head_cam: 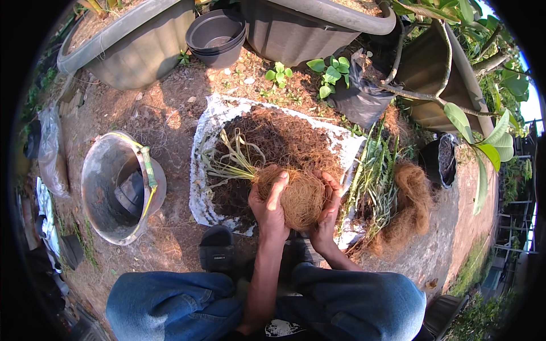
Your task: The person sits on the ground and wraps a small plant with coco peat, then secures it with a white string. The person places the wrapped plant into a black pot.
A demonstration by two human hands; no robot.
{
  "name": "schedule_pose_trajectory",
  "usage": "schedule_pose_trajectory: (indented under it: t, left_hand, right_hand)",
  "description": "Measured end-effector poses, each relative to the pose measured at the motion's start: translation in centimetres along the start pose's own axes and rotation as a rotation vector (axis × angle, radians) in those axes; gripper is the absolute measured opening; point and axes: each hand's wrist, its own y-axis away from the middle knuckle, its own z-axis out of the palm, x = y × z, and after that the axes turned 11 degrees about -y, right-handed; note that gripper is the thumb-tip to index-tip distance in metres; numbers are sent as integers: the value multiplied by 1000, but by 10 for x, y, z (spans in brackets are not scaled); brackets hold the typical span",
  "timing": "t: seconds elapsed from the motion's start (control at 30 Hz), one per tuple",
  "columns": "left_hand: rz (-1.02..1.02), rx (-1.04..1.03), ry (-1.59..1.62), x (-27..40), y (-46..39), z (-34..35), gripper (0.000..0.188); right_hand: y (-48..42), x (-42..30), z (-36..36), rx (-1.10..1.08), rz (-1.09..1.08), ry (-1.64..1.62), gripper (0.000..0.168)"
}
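Between my two hands is a ball of brown coconut fibre (300,200), with a leafy plant (239,164) sticking out of its far left side. My left hand (269,204) cups the ball from the left, its thumb lying on top. On the other side my right hand (328,206) presses with curled fingers, partly hidden by the ball. Beneath them a white sheet (199,187) lies on the ground under a heap of dark, fibrous planting mix (294,140). The underside of the ball is hidden.
Right of the sheet lie long-leaved plants (375,183) and loose coconut fibre (411,209). A bucket (96,192) with a yellow-corded handle stands left, a dark pot (130,192) inside. Stacked black pots (216,40), large planters (298,38) and a black plastic bag (362,100) stand beyond.
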Motion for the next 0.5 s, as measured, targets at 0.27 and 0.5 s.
schedule_pose_trajectory:
  t: [0.27,0.5]
  left_hand:
    - [-63,-43,85,6,9,3,21]
    - [-125,33,98,11,5,-2,17]
  right_hand:
    - [-10,-11,6,-192,-395,513,71]
    - [-7,-14,19,-89,-254,463,57]
